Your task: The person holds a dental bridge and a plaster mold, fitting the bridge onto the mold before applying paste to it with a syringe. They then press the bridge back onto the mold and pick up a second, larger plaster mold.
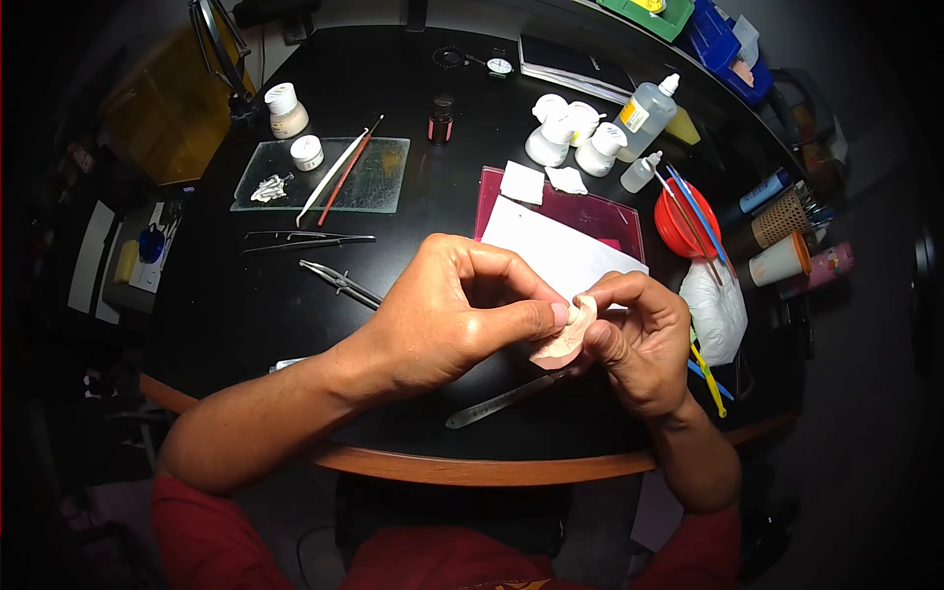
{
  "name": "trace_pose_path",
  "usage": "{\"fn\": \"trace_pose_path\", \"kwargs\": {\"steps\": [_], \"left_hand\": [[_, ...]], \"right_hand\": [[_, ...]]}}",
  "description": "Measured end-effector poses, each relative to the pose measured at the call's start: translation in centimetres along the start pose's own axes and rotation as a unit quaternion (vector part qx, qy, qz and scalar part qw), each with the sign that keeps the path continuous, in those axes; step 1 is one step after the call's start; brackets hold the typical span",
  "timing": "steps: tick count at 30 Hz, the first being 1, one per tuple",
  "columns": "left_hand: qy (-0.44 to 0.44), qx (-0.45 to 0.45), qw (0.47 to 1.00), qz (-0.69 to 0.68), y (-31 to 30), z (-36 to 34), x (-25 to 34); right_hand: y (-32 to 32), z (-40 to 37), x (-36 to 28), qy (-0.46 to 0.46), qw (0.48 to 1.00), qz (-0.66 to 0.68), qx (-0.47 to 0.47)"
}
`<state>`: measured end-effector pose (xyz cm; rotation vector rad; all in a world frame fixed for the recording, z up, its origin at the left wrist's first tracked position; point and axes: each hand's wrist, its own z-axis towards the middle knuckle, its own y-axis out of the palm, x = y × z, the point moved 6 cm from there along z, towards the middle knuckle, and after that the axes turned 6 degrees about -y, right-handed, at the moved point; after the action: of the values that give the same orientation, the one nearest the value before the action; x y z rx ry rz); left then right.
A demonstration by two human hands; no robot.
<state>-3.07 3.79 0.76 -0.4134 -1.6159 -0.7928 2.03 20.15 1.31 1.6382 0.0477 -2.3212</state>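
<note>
A small pale pink and cream piece, like a dental cast (563, 346), is held between both hands above the table's front part. My left hand (447, 310) comes from the left, thumb and index finger pinched at the top of the cast. On the right, my right hand (639, 339) has its fingers curled round the cast's right side, the thumb against it. Below the cast a metal spatula (497, 405) lies slanted on the black table. Behind the hands, a white sheet (551, 248) rests on a dark red tray (487, 201).
A glass slab (379, 177) with brushes and a jar (307, 152) lies at the left, tweezers (339, 283) nearer. White bottles (549, 143) stand behind the tray. At the right are a red bowl (677, 224), a crumpled white tissue (716, 320) and a cup (777, 264).
</note>
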Motion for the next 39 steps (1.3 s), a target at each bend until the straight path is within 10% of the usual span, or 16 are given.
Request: {"fn": "trace_pose_path", "kwargs": {"steps": [39], "left_hand": [[0.031,0.001,0.999,0.042,-0.47,0.03,0.61]], "right_hand": [[0.15,0.14,0.51,0.022,1.0,-0.017,-0.001]]}}
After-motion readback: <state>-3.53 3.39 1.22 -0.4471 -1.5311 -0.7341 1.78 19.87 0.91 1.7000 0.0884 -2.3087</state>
